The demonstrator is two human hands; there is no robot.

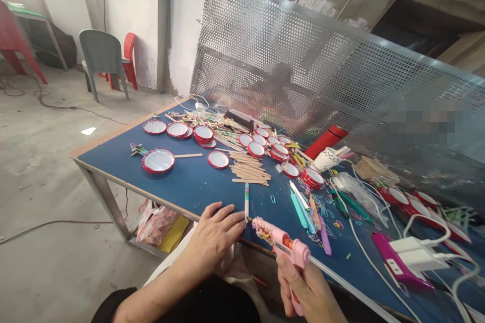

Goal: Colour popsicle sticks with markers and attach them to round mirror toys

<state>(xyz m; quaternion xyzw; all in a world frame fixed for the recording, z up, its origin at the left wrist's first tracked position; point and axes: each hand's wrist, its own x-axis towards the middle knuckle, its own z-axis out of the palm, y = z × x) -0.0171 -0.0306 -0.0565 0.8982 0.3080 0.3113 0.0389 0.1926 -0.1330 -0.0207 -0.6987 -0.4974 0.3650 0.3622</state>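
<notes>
My right hand [303, 287] is wrapped round the handle of a pink hot glue gun [280, 242]. A clear glue stick [352, 287] extends from the gun's back end. The nozzle points at the near end of a craft stick [247, 199] with green and blue bands, which lies on the blue table [185, 181]. Whether the tip touches the wood I cannot tell. My left hand [215, 229] rests flat at the table's front edge, fingers stretched out, fingertips beside that same end of the stick. Plain craft sticks [250, 167] lie in a row just beyond.
Red-rimmed white discs [158, 160] are spread over the table. Pens [299, 207] and loose rubber bands lie to the right, near a purple power strip [397, 257] with white chargers and cables. A red bottle [326, 141] and a perforated metal panel [303, 45] are behind.
</notes>
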